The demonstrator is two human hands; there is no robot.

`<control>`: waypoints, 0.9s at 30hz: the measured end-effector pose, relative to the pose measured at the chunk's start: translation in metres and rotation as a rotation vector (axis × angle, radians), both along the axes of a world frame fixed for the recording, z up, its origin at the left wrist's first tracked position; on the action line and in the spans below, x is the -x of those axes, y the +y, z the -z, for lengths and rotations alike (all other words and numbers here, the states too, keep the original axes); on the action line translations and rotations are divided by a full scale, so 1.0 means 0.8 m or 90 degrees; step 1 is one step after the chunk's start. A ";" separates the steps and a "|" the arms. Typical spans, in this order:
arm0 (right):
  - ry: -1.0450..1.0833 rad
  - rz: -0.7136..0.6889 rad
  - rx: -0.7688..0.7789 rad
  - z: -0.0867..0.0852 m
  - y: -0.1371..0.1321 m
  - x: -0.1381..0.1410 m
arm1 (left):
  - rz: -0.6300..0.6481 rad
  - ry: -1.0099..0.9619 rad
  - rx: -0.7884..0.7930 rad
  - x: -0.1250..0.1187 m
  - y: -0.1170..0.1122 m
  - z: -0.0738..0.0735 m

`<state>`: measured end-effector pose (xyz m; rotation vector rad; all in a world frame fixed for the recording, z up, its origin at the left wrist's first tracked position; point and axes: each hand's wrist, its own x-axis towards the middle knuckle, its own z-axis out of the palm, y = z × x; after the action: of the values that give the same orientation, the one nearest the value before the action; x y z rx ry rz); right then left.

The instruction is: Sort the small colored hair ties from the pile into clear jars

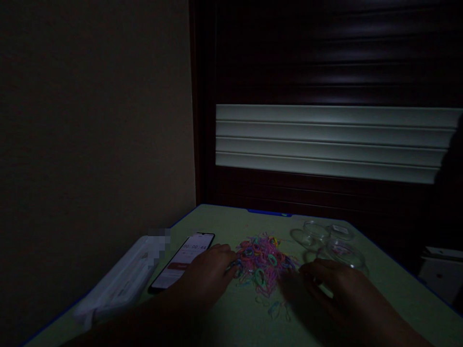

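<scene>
A loose heap of small elastic bands (265, 262) is spread at the lower centre of the frame, on a pale green table (231, 315) edged in blue. Pink and magenta are seen most, mixed with purple, mint green, blue and a touch of yellow near the top. The bands are looped and tangled over one another; some are seen as open rings, others as narrow, drawn-out loops. A few pale stray bands (278, 310) are scattered just below the heap.

The left edge of the heap is met by the fingers of the left hand (211, 270), which are curled; whether a band is gripped cannot be told. The right hand (338, 284) is held at the lower right, just beside the heap, with thumb and fingers bent towards each other; whether anything is pinched there cannot be told in the dim light.

On the phone (191, 248), left of centre, "00:00:44" can be read above a reddish button whose wording is illegible. At the right, clear round containers (342, 254) are grouped; a white label (340, 230) is borne by one, its print too small to be read.
</scene>
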<state>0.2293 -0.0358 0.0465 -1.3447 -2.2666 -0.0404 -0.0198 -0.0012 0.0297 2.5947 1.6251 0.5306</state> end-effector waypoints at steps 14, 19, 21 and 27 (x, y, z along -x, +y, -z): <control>-0.011 -0.001 0.006 -0.001 0.000 0.000 | -0.021 0.013 0.014 0.001 0.003 0.004; -0.017 -0.009 0.013 -0.001 0.001 -0.003 | -0.012 -0.010 0.025 -0.001 0.001 -0.002; -0.020 -0.014 0.014 -0.002 0.001 -0.004 | -0.006 -0.023 0.024 -0.002 0.000 -0.003; -0.045 -0.028 0.046 -0.009 -0.003 -0.005 | 0.027 -0.062 -0.011 -0.009 -0.005 0.000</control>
<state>0.2333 -0.0379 0.0537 -1.3488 -2.3770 0.0096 -0.0122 -0.0048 0.0295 2.5657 1.5396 0.6596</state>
